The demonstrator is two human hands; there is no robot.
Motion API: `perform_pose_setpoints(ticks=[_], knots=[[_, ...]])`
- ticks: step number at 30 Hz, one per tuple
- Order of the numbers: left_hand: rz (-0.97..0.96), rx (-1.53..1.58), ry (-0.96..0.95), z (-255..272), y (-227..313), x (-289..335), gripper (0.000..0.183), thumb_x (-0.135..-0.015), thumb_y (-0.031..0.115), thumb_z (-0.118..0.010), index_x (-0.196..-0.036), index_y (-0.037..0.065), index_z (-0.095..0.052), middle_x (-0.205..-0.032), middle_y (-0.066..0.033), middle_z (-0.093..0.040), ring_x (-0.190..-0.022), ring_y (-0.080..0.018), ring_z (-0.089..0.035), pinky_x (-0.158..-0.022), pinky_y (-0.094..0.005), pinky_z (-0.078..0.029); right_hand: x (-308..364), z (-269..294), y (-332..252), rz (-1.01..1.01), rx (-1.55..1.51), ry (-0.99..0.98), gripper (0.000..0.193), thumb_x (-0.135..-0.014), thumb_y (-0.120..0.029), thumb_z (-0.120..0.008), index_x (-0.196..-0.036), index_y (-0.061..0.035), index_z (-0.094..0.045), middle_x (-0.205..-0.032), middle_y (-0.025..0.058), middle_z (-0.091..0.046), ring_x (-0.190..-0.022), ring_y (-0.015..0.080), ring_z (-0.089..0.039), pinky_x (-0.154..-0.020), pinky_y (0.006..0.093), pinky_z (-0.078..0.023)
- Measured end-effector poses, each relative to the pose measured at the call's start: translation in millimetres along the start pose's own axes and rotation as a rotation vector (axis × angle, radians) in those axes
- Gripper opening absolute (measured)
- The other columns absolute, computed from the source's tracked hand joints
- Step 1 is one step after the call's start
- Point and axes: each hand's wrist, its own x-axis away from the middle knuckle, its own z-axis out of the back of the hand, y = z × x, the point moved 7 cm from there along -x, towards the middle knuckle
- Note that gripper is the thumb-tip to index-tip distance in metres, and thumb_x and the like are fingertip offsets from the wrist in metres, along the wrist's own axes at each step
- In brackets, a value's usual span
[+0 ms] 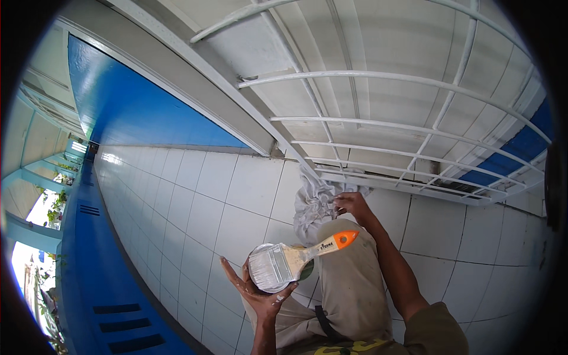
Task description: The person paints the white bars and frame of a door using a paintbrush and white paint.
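Note:
My left hand point(260, 300) is closed round a small round paint can point(307, 270), its thumb and fingers on opposite sides, with one finger stretched outward. A wide paintbrush point(302, 257) lies across the top of the can. White paint coats its bristles, and its pale wooden handle ends in an orange tip pointing right. White smears show on the left hand. Over my bent knee, my right hand point(353, 206) has its fingers curled together; whatever is between them is too small to make out. Beside it, a crumpled whitish cloth point(312, 204) lies on the floor.
A white metal grille point(378, 121) rises ahead, in front of pale door panels point(402, 53). A blue wall point(160, 109) stands at the far left. White tiles point(251, 183) cover the floor, and a long blue ledge with slots point(100, 254) runs along the left side.

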Motion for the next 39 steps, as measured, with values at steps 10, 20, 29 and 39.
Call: perform_pose_setpoints(ticks=[10,20,29,39], knots=[[-0.123,0.12,-0.327,-50,30,-21,0.162,-0.055,0.038,-0.102,-0.161,0.004,0.016,-0.137,-0.0225,-0.055,-0.125,-0.0362,-0.06,-0.11,-0.0499,-0.05,227,-105,-196,0.28,-0.003,-0.125,0.069,-0.082,-0.01,-0.081,-0.142,0.0083,-0.051,-0.095,0.0094,-0.064,-0.079,0.0147,-0.061,-0.057,0.0293,-0.054],[-0.234,0.413,-0.685,-114,66,-29,0.154,-0.062,0.017,-0.1,-0.16,0.001,0.018,-0.148,-0.0245,-0.047,-0.135,-0.0341,-0.054,-0.114,-0.0453,-0.046,264,-74,-228,0.415,-0.323,0.618,0.023,-0.087,0.003,-0.072,-0.109,0.0082,-0.063,-0.088,0.0136,-0.069,-0.064,0.0184,-0.069,-0.055,0.0285,-0.058],[-0.259,0.493,-0.682,-128,65,-53,0.153,-0.063,0.019,-0.101,-0.16,0.001,0.016,-0.146,-0.025,-0.05,-0.135,-0.0354,-0.054,-0.115,-0.0479,-0.044,258,-39,-210,0.475,-0.271,0.688,0.025,-0.091,-0.002,-0.065,-0.114,0.0058,-0.06,-0.095,0.0161,-0.069,-0.068,0.024,-0.071,-0.057,0.0364,-0.063],[-0.061,0.35,-0.481,-90,-2,-65,0.154,-0.06,0.02,-0.102,-0.16,-0.001,0.013,-0.14,-0.0228,-0.054,-0.129,-0.033,-0.058,-0.112,-0.0464,-0.045,152,-80,-238,0.694,-0.112,0.66,0.022,-0.088,0.003,-0.078,-0.108,0.0072,-0.07,-0.101,0.0153,-0.074,-0.094,0.0196,-0.072,-0.083,0.032,-0.061]])
